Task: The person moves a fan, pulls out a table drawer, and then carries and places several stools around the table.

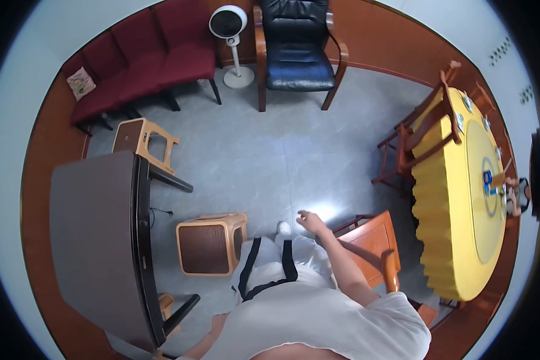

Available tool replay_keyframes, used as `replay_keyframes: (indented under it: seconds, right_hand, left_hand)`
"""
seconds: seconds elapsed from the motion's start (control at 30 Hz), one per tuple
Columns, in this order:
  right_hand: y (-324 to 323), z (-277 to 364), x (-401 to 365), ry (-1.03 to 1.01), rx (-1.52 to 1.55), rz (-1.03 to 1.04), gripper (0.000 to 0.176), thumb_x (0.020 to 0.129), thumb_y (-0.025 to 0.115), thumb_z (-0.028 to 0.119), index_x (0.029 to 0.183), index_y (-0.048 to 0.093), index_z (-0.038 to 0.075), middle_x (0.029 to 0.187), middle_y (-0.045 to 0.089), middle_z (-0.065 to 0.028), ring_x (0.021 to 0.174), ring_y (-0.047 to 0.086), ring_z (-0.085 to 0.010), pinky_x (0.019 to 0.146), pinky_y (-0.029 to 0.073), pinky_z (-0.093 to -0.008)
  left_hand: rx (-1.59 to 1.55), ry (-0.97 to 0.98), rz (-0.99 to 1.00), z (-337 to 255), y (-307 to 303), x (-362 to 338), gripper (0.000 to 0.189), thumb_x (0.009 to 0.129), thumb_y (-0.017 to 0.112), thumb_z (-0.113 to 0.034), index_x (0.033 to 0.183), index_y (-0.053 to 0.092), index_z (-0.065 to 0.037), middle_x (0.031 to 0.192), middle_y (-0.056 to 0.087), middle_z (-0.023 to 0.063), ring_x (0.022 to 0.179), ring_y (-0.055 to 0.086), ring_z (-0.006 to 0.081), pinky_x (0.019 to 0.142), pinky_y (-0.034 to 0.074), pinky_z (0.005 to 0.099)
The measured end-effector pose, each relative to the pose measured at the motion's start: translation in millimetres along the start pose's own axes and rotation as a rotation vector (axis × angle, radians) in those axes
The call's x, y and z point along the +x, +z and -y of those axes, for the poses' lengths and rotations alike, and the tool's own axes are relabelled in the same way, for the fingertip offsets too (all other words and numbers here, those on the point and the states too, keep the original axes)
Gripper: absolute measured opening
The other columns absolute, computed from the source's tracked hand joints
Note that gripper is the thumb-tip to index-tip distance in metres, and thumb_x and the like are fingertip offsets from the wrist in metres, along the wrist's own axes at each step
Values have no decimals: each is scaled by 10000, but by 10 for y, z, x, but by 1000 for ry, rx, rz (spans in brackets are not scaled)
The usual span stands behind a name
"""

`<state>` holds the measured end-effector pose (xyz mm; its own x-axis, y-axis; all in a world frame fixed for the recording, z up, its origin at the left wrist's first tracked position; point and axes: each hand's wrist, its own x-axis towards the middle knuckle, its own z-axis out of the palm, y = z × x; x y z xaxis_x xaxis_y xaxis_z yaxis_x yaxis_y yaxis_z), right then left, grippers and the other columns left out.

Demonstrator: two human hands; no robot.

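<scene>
My right hand [311,221] hangs in front of my body with loosely bent fingers, and nothing shows in it. It is beside a wooden chair [369,249] with an orange-brown seat, apart from it. My left forearm [209,341] reaches down to the lower left, near the corner of a dark-topped table [96,240]. The fingers of that hand do not show clearly at the bottom edge. A brown and tan plastic stool [203,247] stands on the floor just left of my legs.
A second stool [139,141] stands beyond the dark table, and a cable [162,211] lies near it. At right is a round table with a yellow cloth [438,240], where another person's arm [512,201] shows. Dark red chairs [141,54], a white fan [239,75] and a black armchair [300,69] line the far wall.
</scene>
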<state>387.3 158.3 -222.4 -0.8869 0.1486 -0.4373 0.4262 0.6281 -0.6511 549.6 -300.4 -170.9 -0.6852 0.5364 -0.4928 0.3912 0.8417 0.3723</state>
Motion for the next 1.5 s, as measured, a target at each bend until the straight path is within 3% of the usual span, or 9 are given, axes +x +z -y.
replay_keyframes:
  seconds: [0.2,0.33,0.4,0.6,0.7,0.9,1.0,1.1,1.5]
  right_hand:
    - [-515,173,947,-20,27,18,411,731,532,287,1039,524,17,939,569,-194,893,543,-311,777,427,-354]
    - [-591,209,1413,18,-32,117,418,732,526,302,1046,525,27,951,568,-188,899,543,-305,782,426,-354]
    - [-654,235,1683,45,-37,129,424,733,524,308,1054,522,31,960,565,-187,900,543,-302,788,424,-351]
    - [-1096,596,2510,185,-92,143,443,738,526,309,1084,505,34,978,565,-170,884,555,-284,786,427,-334]
    - [-1257,820,3008,139,-45,85,430,735,526,293,1068,512,22,951,575,-171,869,562,-276,770,434,-326]
    - [-1328,1220,3776,185,58,111,436,742,534,282,1070,502,-3,973,569,-166,877,564,-252,769,436,-308]
    - [-1427,1396,4214,131,-8,196,430,750,520,287,1080,500,11,1001,558,-163,897,554,-256,787,427,-313]
    - [-1531,1548,4784,117,-81,266,424,755,507,292,1087,499,28,1008,552,-165,916,543,-263,802,417,-320]
    - [-2617,2240,6895,-47,-14,180,414,744,526,280,1068,505,25,941,575,-166,884,554,-274,771,427,-336]
  left_hand:
    - [-204,-385,232,-352,-278,349,285,740,468,-254,989,466,-117,603,546,109,575,573,287,503,431,389]
    - [-459,-284,-35,-990,-2105,1369,271,744,454,-251,967,493,-102,721,536,139,731,565,300,605,425,377]
    - [-390,-347,198,-885,-2494,1821,235,741,445,-242,901,533,-93,794,514,140,847,529,309,679,406,366]
    - [-837,-191,43,-260,-3288,2814,228,688,508,-217,852,561,-67,778,536,160,817,534,325,684,412,379]
    - [-563,-205,70,-189,-3771,3098,258,685,521,-216,885,559,-57,822,556,181,822,540,334,690,417,386]
    - [-629,-357,59,424,-3169,3289,273,726,503,-241,919,555,-56,908,558,190,866,534,337,707,419,396]
    - [-765,-396,61,43,-4337,3755,276,733,498,-238,945,549,-69,903,559,183,859,537,331,717,418,370]
    - [-1006,-519,-27,263,-3998,3984,211,727,501,-236,864,551,-84,837,562,157,793,549,319,670,421,369]
    - [-293,-634,-277,51,-5461,6012,189,690,521,-299,800,484,-149,718,529,94,654,531,307,562,418,388]
